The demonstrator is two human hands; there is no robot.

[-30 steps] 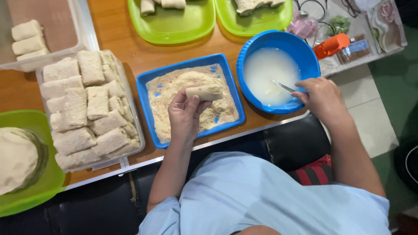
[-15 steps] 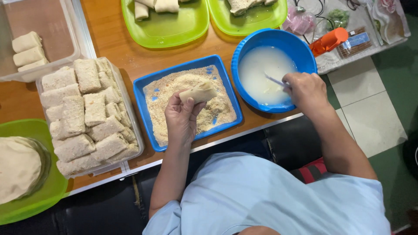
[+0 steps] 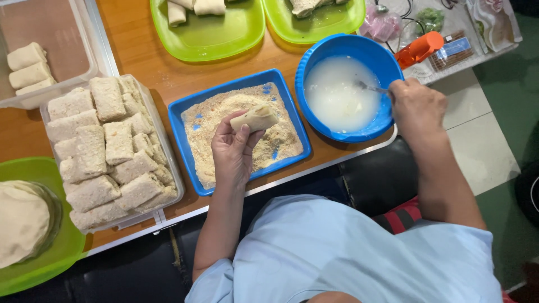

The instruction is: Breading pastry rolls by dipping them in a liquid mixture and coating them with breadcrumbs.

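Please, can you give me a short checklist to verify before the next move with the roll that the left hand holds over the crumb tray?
1. Left hand grips the pale roll firmly: ok.
2. Roll is above the blue crumb tray, not past its rim: ok.
3. Crumbs cover most of the tray: ok.
4. Right hand holds the utensil in the blue bowl of white batter: ok.
5. Roll already wet with batter: cannot tell.
6. Clear container of coated pieces has room: not ok, looks nearly full.

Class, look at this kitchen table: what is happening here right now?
A person is breading rolls. The left hand holds a pale uncoated roll over the blue tray of crumbs. The right hand grips a spoon in the blue bowl of white batter. A clear tub beside the tray is full of coated rolls.
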